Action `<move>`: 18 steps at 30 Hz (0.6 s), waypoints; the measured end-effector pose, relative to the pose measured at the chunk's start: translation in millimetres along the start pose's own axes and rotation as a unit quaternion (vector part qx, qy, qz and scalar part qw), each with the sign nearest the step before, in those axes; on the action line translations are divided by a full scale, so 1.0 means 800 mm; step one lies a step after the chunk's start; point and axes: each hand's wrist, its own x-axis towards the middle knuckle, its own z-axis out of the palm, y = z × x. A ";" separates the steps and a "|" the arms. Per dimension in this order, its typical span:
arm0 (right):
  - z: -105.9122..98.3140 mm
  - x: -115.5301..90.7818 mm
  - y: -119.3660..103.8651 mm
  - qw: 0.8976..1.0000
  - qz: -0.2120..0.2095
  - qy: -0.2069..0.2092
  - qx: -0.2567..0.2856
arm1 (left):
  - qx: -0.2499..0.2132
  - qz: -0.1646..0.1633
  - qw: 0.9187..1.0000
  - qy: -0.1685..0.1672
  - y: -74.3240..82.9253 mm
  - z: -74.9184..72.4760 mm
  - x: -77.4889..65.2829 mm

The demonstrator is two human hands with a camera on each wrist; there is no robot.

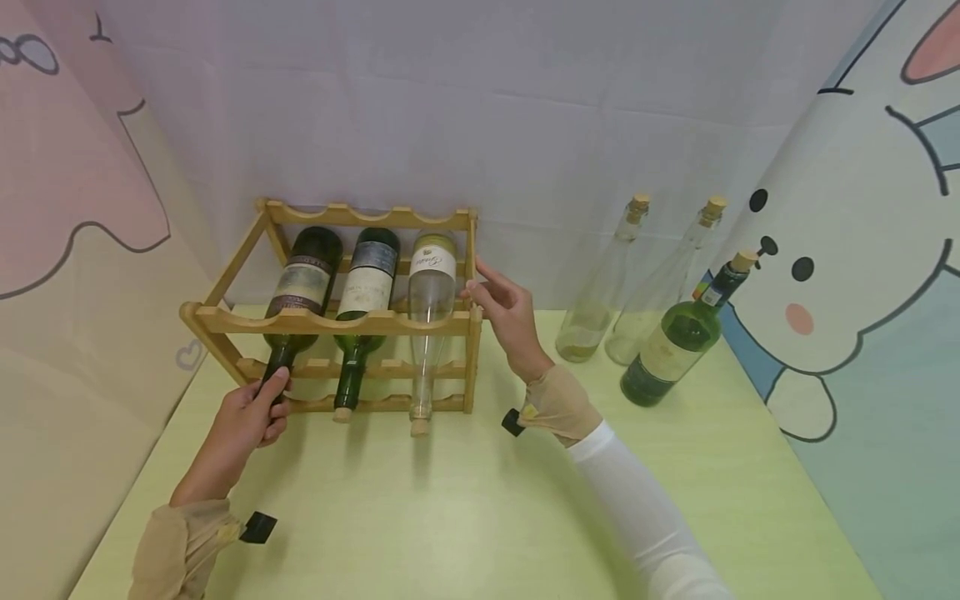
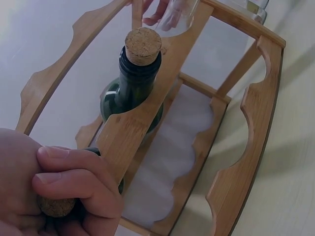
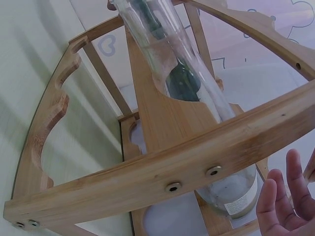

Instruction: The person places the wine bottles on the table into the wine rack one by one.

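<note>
A two-tier wooden wine rack [image 1: 247, 321] has three corked bottles lying on its upper tier, necks toward me. My left hand [image 1: 251, 410] grips the neck of the leftmost dark wine bottle [image 1: 303, 279]; its cork [image 2: 56, 207] shows between the curled fingers in the left wrist view. Beside it lie a green wine bottle [image 1: 367, 287] with a cream label and a clear glass bottle [image 1: 431, 292]. At the rack's right end is my right hand [image 1: 513, 321], fingers loosely extended along the side frame. In the right wrist view its fingers [image 3: 268, 204] hold nothing.
Right of the rack, two clear corked bottles [image 1: 592, 308] [image 1: 656, 304] and a green labelled wine bottle [image 1: 667, 354] stand upright on the pale green table [image 1: 450, 517]. A plain cloth [image 1: 525, 150] hangs behind; printed cartoon cloths flank both sides.
</note>
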 end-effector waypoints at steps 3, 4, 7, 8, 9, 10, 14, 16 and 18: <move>0.000 0.000 0.000 1.000 0.003 -0.001 0.000 | -0.002 -0.003 1.000 0.000 -0.001 -0.001 0.000; 0.000 0.000 0.000 1.000 0.006 -0.002 -0.001 | -0.001 -0.004 1.000 0.001 -0.001 -0.001 0.000; -0.001 0.000 -0.001 1.000 0.022 -0.012 0.002 | 0.011 -0.002 1.000 0.009 -0.003 -0.002 0.001; -0.002 -0.001 -0.001 0.999 0.030 -0.019 0.004 | 0.017 0.000 1.000 0.012 -0.004 -0.002 0.001; -0.003 -0.001 -0.002 0.999 0.038 -0.027 0.007 | 0.025 0.003 1.000 0.015 -0.004 -0.001 0.000; -0.004 -0.002 -0.003 0.998 0.046 -0.037 0.010 | 0.032 0.006 0.999 0.019 -0.004 -0.001 0.000; -0.011 -0.010 -0.008 0.997 0.055 -0.061 0.007 | 0.058 0.019 0.998 0.026 -0.004 -0.001 -0.004; -0.016 -0.017 -0.009 0.997 0.047 -0.060 0.000 | 0.069 0.025 0.997 0.026 -0.004 -0.002 -0.008; -0.022 -0.028 -0.009 0.998 0.037 -0.052 -0.010 | 0.088 0.026 0.995 0.027 -0.006 -0.005 -0.013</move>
